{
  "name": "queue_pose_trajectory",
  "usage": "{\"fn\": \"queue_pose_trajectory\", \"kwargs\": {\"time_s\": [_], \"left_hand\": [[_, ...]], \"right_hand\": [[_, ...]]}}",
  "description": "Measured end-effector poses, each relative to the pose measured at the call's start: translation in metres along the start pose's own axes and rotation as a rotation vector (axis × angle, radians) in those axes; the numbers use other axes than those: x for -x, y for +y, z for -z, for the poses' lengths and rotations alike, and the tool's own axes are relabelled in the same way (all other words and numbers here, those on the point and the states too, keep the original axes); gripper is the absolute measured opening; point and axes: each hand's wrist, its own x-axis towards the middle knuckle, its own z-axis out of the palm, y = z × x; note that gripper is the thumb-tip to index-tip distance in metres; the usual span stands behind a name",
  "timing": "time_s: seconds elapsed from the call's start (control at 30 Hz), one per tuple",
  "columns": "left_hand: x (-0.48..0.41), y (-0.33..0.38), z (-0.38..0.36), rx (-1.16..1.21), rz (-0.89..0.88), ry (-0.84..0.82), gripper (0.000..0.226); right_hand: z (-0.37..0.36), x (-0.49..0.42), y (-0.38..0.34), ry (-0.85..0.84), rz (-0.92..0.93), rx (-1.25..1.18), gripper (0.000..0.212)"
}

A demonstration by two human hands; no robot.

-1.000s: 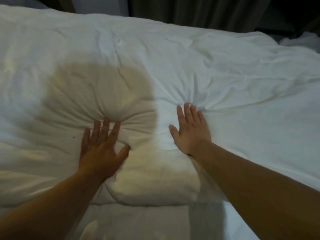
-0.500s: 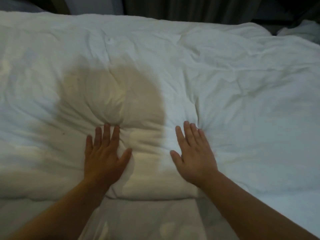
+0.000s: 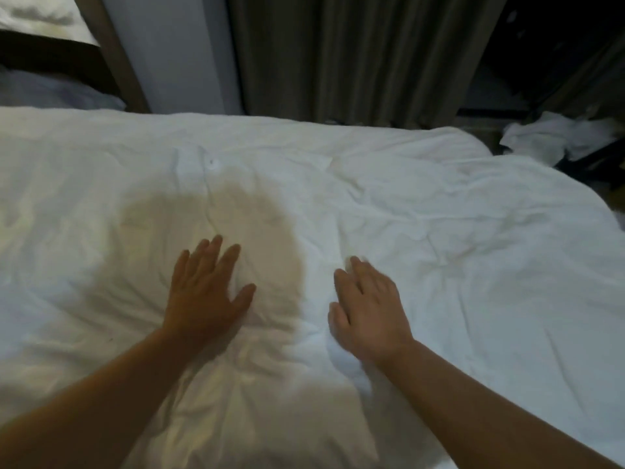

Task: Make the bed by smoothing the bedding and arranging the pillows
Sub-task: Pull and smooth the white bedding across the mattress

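A dark curtain (image 3: 338, 55) hangs behind the far edge of the white duvet (image 3: 439, 231), and a crumpled cloth (image 3: 554, 137) lies off its right corner. The left hand (image 3: 203, 292) and right hand (image 3: 368, 309) (blurred) lie flat and released mid-duvet, where the deep puckers seen at the fingertips a moment ago have eased. Rumpled duvet spreads rightward to its falling edge.

Both hands lie flat, palms down, on a rumpled white duvet (image 3: 406, 204) that covers the bed. The left hand (image 3: 206, 292) sits in a brownish shadow patch, fingers spread; the right hand (image 3: 368, 309), slightly blurred, rests just beside it with fingers straight. Dark curtains (image 3: 355, 55) hang beyond the far edge, and crumpled white cloth (image 3: 554, 135) lies at the far right.
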Motion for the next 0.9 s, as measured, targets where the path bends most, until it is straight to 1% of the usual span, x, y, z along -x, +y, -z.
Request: {"fn": "queue_pose_trajectory", "kwargs": {"time_s": [0.07, 0.13, 0.23, 0.3, 0.37, 0.43, 0.53, 0.57, 0.6, 0.63, 0.67, 0.7, 0.73, 0.77, 0.8, 0.83, 0.9], "left_hand": [[-0.035, 0.003, -0.007, -0.043, 0.002, -0.093, 0.088], [-0.051, 0.003, -0.027, -0.118, 0.004, -0.159, 0.092], [-0.053, 0.0, -0.061, -0.154, -0.011, -0.156, 0.09], [-0.057, -0.004, -0.076, -0.146, -0.007, -0.161, 0.088], [-0.064, -0.007, -0.084, -0.145, -0.025, -0.169, 0.086], [-0.068, -0.008, -0.086, -0.134, -0.033, -0.167, 0.085], [-0.074, -0.003, -0.08, -0.14, -0.035, -0.195, 0.085], [-0.079, -0.001, -0.076, -0.126, -0.04, -0.182, 0.082], [-0.087, 0.002, -0.069, -0.093, -0.049, -0.13, 0.074], [-0.1, 0.006, -0.061, -0.041, -0.058, -0.045, 0.062], [-0.118, 0.012, -0.053, 0.014, -0.072, 0.059, 0.053], [-0.141, 0.02, -0.047, 0.049, -0.107, 0.151, 0.048], [-0.166, 0.032, -0.042, 0.067, -0.159, 0.21, 0.051], [-0.191, 0.046, -0.039, 0.076, -0.215, 0.216, 0.06], [-0.215, 0.062, -0.041, 0.071, -0.267, 0.158, 0.073], [-0.234, 0.079, -0.047, 0.047, -0.301, 0.062, 0.082], [-0.253, 0.11, -0.076, -0.011, -0.309, -0.103, 0.092]], "right_hand": [[0.003, -0.021, 0.013, -0.027, -0.003, 0.045, 0.056], [0.003, -0.05, 0.03, -0.049, -0.013, 0.077, 0.061], [-0.006, -0.099, 0.064, -0.057, -0.123, 0.109, 0.073], [-0.025, -0.114, 0.083, -0.142, -0.194, 0.15, 0.08], [-0.051, -0.114, 0.089, -0.207, -0.22, 0.165, 0.082], [-0.068, -0.118, 0.087, -0.196, -0.244, 0.141, 0.082], [-0.071, -0.127, 0.087, -0.215, -0.258, 0.119, 0.083], [-0.068, -0.127, 0.088, -0.226, -0.24, 0.117, 0.083], [-0.062, -0.126, 0.09, -0.229, -0.224, 0.103, 0.082], [-0.054, -0.124, 0.092, -0.191, -0.209, 0.073, 0.08], [-0.045, -0.126, 0.095, -0.105, -0.187, 0.041, 0.075], [-0.037, -0.129, 0.1, -0.003, -0.15, 0.04, 0.067], [-0.03, -0.136, 0.108, 0.111, -0.105, 0.082, 0.06], [-0.024, -0.147, 0.12, 0.199, -0.093, 0.146, 0.057], [-0.017, -0.16, 0.134, 0.211, -0.132, 0.203, 0.059], [-0.01, -0.172, 0.148, 0.153, -0.211, 0.237, 0.065], [-0.009, -0.189, 0.18, -0.033, -0.344, 0.261, 0.076]]}}
